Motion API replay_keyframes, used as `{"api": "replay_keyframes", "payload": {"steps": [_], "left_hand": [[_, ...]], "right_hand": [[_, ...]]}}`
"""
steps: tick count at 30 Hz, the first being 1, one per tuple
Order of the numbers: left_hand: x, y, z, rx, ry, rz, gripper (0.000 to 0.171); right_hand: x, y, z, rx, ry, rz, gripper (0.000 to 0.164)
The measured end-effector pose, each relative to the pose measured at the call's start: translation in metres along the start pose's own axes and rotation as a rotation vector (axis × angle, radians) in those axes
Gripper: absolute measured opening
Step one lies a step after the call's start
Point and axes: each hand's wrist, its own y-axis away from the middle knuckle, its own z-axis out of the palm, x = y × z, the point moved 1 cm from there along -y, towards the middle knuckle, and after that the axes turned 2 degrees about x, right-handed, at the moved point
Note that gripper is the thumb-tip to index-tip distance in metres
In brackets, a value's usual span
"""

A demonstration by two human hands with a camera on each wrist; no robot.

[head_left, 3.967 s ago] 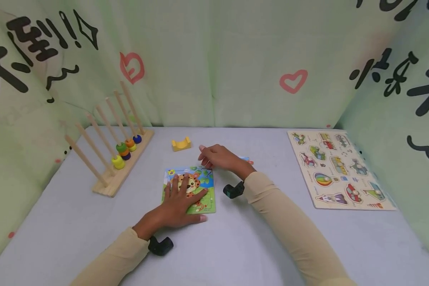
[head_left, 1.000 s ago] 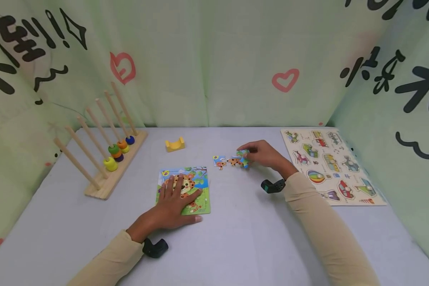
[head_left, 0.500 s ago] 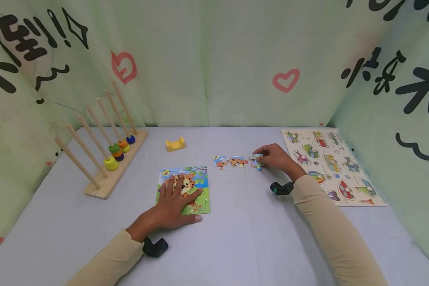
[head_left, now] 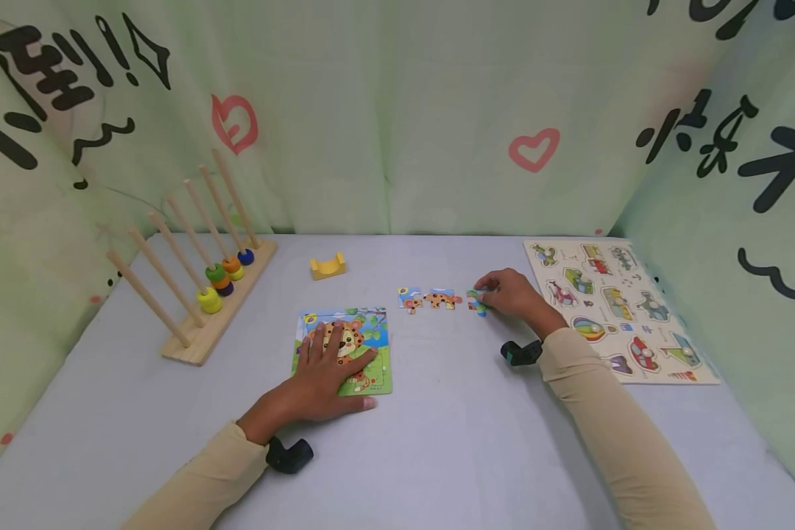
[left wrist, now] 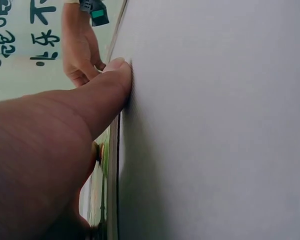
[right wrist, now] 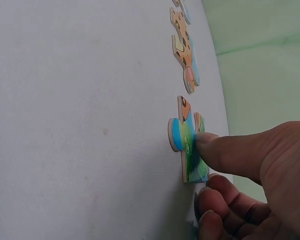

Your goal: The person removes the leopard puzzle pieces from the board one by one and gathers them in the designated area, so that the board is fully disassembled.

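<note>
My left hand (head_left: 324, 379) lies with spread fingers on a square jigsaw puzzle (head_left: 377, 368) showing a spotted leopard cub; its palm and fingers cover part of the picture. In the left wrist view the thumb (left wrist: 102, 100) extends past the puzzle's edge to the white tabletop. My right hand (head_left: 513, 298) has its thumb on a blue and green puzzle piece (right wrist: 190, 155), fingers curled at the piece's edge. That piece lies at the right end of a short row, beside a spotted puzzle piece (head_left: 441, 299) and another puzzle piece (head_left: 408, 299) farther left.
A wooden peg stand (head_left: 228, 313) with coloured beads stands at the left. A yellow curved block (head_left: 328, 266) sits behind the leopard puzzle. At the right lies a large picture board (head_left: 609, 324), close to my right forearm. Green curtains (head_left: 437, 110) enclose the table's back and sides.
My right hand has gone from beside the leopard puzzle to the right. The piece it holds has shifted off the spotted piece and now lies flat beside it. My left hand stays put.
</note>
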Motion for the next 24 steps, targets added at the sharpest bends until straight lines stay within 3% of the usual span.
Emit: {"api": "replay_keyframes", "payload": {"steps": [9, 24], "left_hand": [[0.005, 0.000, -0.002, -0.002, -0.007, -0.018, 0.077], [0.003, 0.000, 0.000, 0.061, 0.035, 0.012, 0.074]], "right_hand": [[-0.009, 0.000, -0.004, 0.059, -0.060, -0.032, 0.025], [-0.054, 0.000, 0.000, 0.101, -0.150, -0.116, 0.031]]}}
